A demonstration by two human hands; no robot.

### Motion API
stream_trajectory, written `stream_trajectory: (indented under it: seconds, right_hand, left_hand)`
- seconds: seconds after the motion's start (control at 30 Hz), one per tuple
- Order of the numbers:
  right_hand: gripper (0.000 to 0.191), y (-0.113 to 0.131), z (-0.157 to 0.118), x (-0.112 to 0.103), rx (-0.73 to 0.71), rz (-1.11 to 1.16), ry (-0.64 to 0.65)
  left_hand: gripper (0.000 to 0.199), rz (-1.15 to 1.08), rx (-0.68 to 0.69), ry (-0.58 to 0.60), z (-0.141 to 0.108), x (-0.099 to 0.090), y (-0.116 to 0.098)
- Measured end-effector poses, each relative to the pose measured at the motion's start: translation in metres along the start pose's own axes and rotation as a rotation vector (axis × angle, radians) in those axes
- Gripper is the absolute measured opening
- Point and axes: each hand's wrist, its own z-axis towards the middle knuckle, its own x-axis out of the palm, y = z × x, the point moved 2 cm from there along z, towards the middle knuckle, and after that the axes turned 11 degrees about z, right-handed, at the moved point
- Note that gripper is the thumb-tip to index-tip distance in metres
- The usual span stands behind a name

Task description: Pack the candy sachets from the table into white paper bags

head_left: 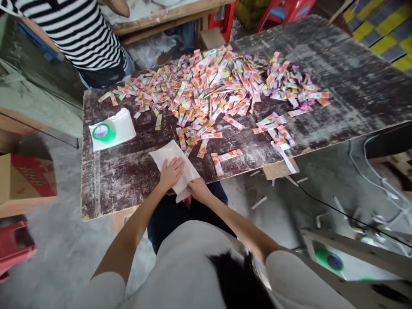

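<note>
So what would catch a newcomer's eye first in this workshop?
Probably the big, bright heap of small printed packets, spread across the middle of the worn dark table. Next, the bright green tape roll on white sheets at the table's left end. Then, at the near edge, the left hand lying flat on a white bag, with the right hand at its lower right side.

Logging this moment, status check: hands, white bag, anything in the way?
Left hand flat on white bag; right hand at its near right edge. Loose sachets close by its far right side. Green tape roll off left, clear.
</note>
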Motion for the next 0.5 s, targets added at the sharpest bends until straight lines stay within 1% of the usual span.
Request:
stream_trajectory:
  seconds: [0.07,0.17,0.23,0.33,0.43,0.5]
  right_hand:
    - [0.018,-0.008,-0.006,-0.004,-0.052,-0.079,0.033]
    - [0.021,-0.015,-0.012,-0.009,-0.119,-0.194,0.060]
    - [0.019,-0.018,-0.014,-0.010,-0.137,-0.222,0.087]
    - [0.021,-0.017,-0.011,-0.008,-0.145,-0.249,0.120]
    - [0.023,-0.008,-0.008,-0.007,-0.151,-0.247,0.114]
    - [0.025,-0.004,-0.012,-0.011,-0.208,-0.218,0.122]
  left_hand:
    - [0.051,0.029,0.004,-0.026,-0.001,0.006,-0.006]
    - [0.052,0.040,0.021,-0.035,-0.004,0.009,-0.008]
    - [0.052,0.037,0.055,-0.013,-0.006,0.006,-0.007]
    - [0.051,0.037,0.102,-0.001,-0.006,-0.007,-0.011]
    - [0.050,0.023,0.180,-0.013,0.006,-0.018,-0.022]
    - [0.048,-0.006,0.246,0.042,0.015,-0.018,-0.026]
